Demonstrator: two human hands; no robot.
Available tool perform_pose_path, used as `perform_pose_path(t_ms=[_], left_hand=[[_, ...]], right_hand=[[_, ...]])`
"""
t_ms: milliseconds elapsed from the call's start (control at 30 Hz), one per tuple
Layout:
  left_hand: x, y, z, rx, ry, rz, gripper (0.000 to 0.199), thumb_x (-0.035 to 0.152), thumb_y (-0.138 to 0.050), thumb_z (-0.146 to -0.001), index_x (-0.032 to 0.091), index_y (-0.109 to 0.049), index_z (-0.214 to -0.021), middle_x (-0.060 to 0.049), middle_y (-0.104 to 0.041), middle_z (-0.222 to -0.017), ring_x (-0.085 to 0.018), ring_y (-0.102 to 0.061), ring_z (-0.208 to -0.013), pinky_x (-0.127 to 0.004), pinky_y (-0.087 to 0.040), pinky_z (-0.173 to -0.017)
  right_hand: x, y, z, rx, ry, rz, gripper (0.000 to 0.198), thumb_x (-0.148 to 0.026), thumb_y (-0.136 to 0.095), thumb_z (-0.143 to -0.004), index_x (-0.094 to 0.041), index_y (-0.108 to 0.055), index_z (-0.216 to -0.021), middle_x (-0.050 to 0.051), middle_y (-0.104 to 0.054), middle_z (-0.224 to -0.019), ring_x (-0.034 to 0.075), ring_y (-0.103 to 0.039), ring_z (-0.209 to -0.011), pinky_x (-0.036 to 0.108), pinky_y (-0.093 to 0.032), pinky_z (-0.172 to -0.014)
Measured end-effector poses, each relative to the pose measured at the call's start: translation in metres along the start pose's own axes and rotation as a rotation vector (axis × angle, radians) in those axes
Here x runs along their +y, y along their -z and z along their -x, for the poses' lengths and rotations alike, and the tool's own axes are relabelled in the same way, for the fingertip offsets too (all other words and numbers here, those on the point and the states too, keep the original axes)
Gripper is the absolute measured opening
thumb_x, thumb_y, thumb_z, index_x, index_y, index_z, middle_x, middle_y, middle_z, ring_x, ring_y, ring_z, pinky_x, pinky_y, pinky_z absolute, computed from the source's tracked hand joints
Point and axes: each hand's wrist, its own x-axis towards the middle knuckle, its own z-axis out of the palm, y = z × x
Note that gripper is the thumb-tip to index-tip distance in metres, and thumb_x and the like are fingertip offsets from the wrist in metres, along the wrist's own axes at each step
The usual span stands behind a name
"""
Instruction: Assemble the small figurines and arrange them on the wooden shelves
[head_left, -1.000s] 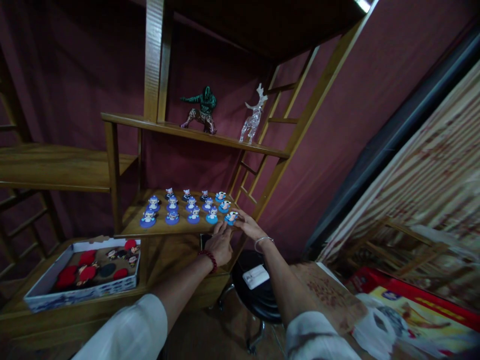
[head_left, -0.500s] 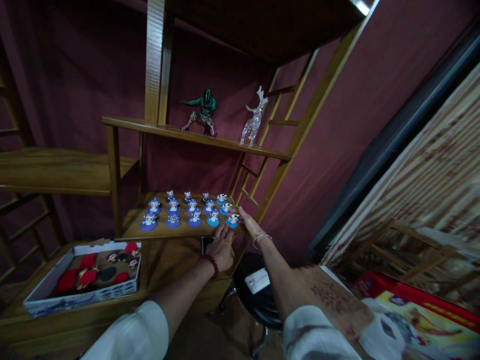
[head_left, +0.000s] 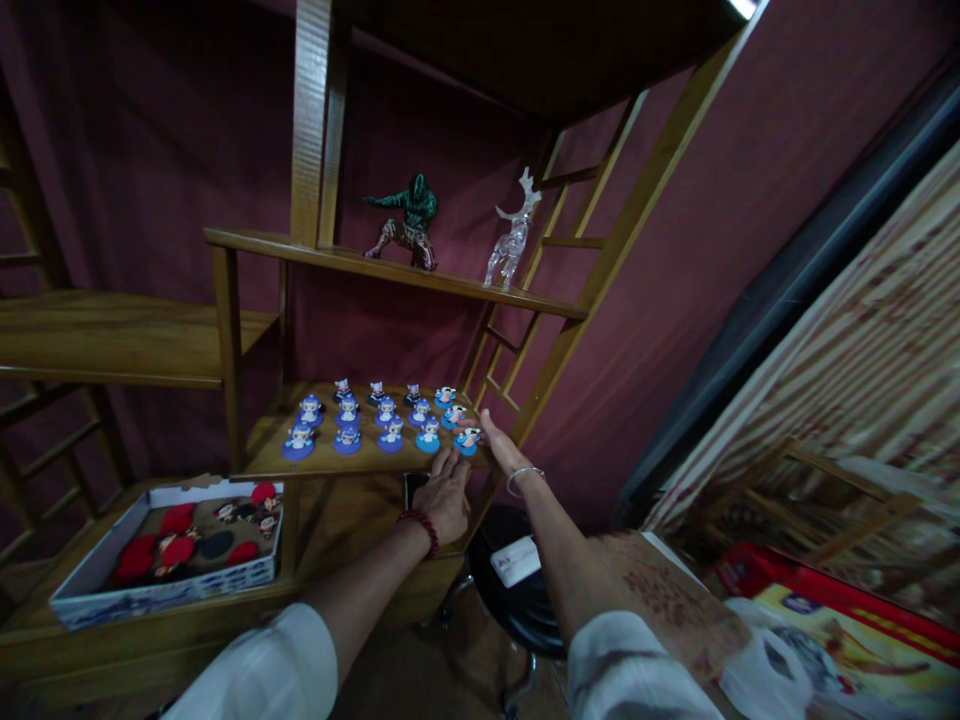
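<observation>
Rows of small figurines on round bases stand on the low wooden shelf [head_left: 262, 458]. Purple-based figurines [head_left: 347, 438] fill the left and middle, and several blue-based ones stand at the right. My left hand [head_left: 444, 500] rests at the shelf's front edge, fingers extended, just below a blue-based figurine [head_left: 428, 436]. At the shelf's right end, my right hand [head_left: 499, 442] has its thumb raised apart and its fingers beside the front-right figurine [head_left: 467, 441]. Those fingertips are partly hidden, so contact is unclear. Neither hand visibly holds anything.
Above stand a dark green figure [head_left: 412, 220] and a clear deer [head_left: 514, 235]. An open box [head_left: 161, 600] with red-based figurines sits lower left. A black stool [head_left: 517, 600] bearing a white packet [head_left: 515, 561] is below my right arm. A plastic bag [head_left: 765, 660] lies at right.
The view has shifted very slightly. Both hands keep nearly the same places, and the figurines show no clear movement.
</observation>
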Motion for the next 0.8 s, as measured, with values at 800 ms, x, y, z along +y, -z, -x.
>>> perform_pose_path(t_ms=[800], left_hand=[[-0.0046, -0.0048, -0.0001, 0.042, -0.043, -0.052, 0.059, 0.016, -0.043, -0.065, 0.011, -0.035, -0.123, -0.007, -0.019, -0.140, -0.020, -0.007, -0.129, -0.030, -0.022, -0.104]], right_hand=[[0.0039, -0.0041, 0.0037, 0.103, 0.040, -0.054, 0.060, -0.063, -0.029, -0.076, -0.016, -0.062, -0.095, 0.008, -0.065, -0.091, 0.019, -0.060, -0.082, 0.033, -0.045, -0.079]])
